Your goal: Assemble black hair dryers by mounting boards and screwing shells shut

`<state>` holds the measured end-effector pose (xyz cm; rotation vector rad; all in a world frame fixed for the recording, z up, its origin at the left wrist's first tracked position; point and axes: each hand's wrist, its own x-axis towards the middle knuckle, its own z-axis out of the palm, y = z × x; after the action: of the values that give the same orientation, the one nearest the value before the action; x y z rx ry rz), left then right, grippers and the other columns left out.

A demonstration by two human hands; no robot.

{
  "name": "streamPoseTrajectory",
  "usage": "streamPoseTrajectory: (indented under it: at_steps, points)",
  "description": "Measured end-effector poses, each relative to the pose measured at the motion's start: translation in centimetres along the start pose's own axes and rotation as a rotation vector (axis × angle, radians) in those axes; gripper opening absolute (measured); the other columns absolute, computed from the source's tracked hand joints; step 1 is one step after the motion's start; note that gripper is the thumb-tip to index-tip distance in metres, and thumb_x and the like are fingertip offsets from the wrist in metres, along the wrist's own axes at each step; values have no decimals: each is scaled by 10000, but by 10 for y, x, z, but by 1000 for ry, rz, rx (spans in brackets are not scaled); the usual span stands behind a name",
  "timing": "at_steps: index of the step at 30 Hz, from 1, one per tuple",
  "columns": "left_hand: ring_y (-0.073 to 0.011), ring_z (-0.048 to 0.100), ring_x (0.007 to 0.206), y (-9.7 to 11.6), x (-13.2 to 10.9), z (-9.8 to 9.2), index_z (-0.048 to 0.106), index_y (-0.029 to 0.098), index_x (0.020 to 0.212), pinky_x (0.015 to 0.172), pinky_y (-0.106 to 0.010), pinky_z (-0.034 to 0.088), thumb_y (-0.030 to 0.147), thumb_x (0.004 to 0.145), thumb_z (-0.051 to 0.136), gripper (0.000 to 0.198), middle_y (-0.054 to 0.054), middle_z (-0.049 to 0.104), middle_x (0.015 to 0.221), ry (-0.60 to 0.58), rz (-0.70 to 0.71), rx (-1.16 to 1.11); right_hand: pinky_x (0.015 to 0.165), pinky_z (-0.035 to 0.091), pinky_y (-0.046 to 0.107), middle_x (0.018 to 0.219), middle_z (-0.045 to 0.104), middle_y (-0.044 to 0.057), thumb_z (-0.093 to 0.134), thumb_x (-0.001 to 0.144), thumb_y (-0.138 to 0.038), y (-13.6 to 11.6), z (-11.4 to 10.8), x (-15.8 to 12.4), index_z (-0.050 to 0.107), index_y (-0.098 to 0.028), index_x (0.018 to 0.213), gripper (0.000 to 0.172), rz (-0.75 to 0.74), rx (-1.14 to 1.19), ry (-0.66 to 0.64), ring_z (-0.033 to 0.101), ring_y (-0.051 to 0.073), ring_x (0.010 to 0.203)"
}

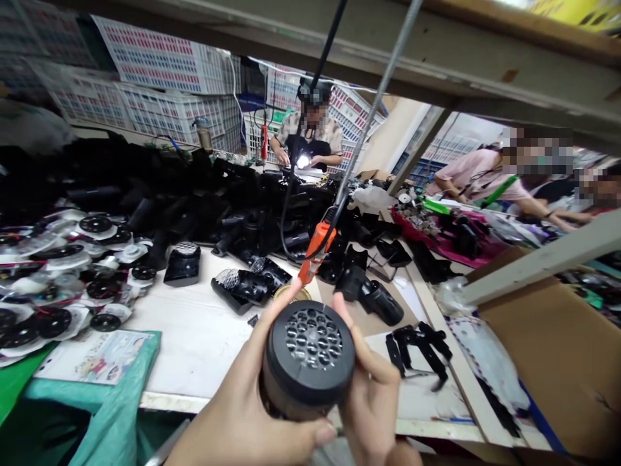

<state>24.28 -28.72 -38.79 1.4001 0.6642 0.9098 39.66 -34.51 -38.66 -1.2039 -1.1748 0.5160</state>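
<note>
Two bare hands show on my feed, both closed on one black cylinder (315,385). My view has the left hand (242,401) wrapped round its left side, thumb across the near wall, while the right hand (371,388) presses against the opposite side; its thumb I cannot make out. A grille of round cells faces up between them. Just beyond the fingertips I see an orange-handled tool (316,252) hanging from above. Black housings (237,285) lie past the left hand, some with mesh ends, and to the right hand's right I spot black strips (422,349) in a loose heap. Well left of the left hand, white parts with black discs (53,285) pile up behind a printed sheet (92,356). Far beyond both hands, I see a person (310,139) facing me.
</note>
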Motion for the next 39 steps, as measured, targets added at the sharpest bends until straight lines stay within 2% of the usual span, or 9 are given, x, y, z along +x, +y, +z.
streamPoseTrajectory:
  at_steps: [5, 9, 14, 18, 23, 28, 32, 35, 39]
  points:
    - [-417, 424, 1472, -15, 1, -8, -148, 418, 1616, 1138, -620, 419, 272, 700, 903, 1402, -159, 358, 1661, -276, -25, 158, 1058, 486, 428, 1294, 703, 39, 383, 1075, -547, -13, -19, 20, 693, -314, 1209, 411, 76, 17, -141, 617, 273, 1255]
    - [-420, 482, 1432, -15, 3, -8, -162, 364, 1605, 1088, -609, 481, 380, 703, 895, 1390, -223, 372, 1631, -370, -76, 186, 981, 481, 382, 1112, 737, 68, 386, 1066, -554, -12, -17, 26, 750, -246, 1133, 482, 57, 61, -396, 674, 268, 1070]
    - [-370, 486, 1428, -18, 6, -11, -166, 313, 1590, 1167, -585, 398, 362, 708, 888, 1375, -214, 423, 1590, -421, -178, 80, 865, 485, 355, 956, 761, 67, 342, 1090, -465, 2, -1, 23, 802, -223, 957, 537, 149, 165, -212, 692, 249, 942]
    - [-356, 573, 1328, -22, 3, -7, 86, 327, 1533, 1075, -548, 495, 326, 728, 866, 1122, -188, 488, 1536, -314, -220, 50, 841, 500, 357, 942, 775, 85, 347, 1067, -556, 14, -2, 29, 824, -199, 923, 613, 314, 270, -157, 695, 266, 928]
    - [-383, 500, 1411, -26, -5, -1, 367, 348, 1503, 1156, -547, 423, 390, 666, 923, 1005, -114, 541, 1522, -228, -157, 184, 737, 556, 357, 777, 768, 88, 511, 915, -706, 27, -13, 50, 827, -190, 848, 609, 547, 484, -38, 717, 282, 811]
    - [-390, 459, 1448, -47, -18, 10, 323, 313, 1542, 1180, -565, 393, 292, 756, 789, 914, -134, 484, 1573, -23, -7, 322, 666, 557, 320, 752, 771, 83, 683, 744, -707, 26, -9, 56, 813, -184, 759, 540, 653, 533, 79, 712, 257, 720]
    - [-378, 526, 1390, -53, -22, 17, 378, 307, 1519, 1150, -534, 430, 338, 805, 736, 799, -124, 537, 1524, 59, 157, 304, 653, 559, 323, 795, 781, 83, 647, 796, -688, 30, -10, 53, 808, -178, 802, 535, 698, 574, 26, 711, 250, 699]
    - [-363, 621, 1272, -46, -15, 20, 515, 250, 1400, 1055, -479, 514, 403, 805, 753, 658, -125, 657, 1379, 113, -26, 100, 637, 540, 301, 792, 777, 85, 564, 868, -740, 35, -10, 57, 795, -170, 822, 616, 716, 495, -5, 711, 236, 697]
    - [-332, 757, 1017, -39, -1, 22, 601, 186, 1222, 905, -441, 600, 542, 884, 657, 493, -119, 772, 1138, 218, -435, -660, 885, 541, 347, 1102, 771, 93, 441, 910, -823, 37, -1, 63, 740, -204, 1135, 723, 639, 267, -8, 703, 275, 1057]
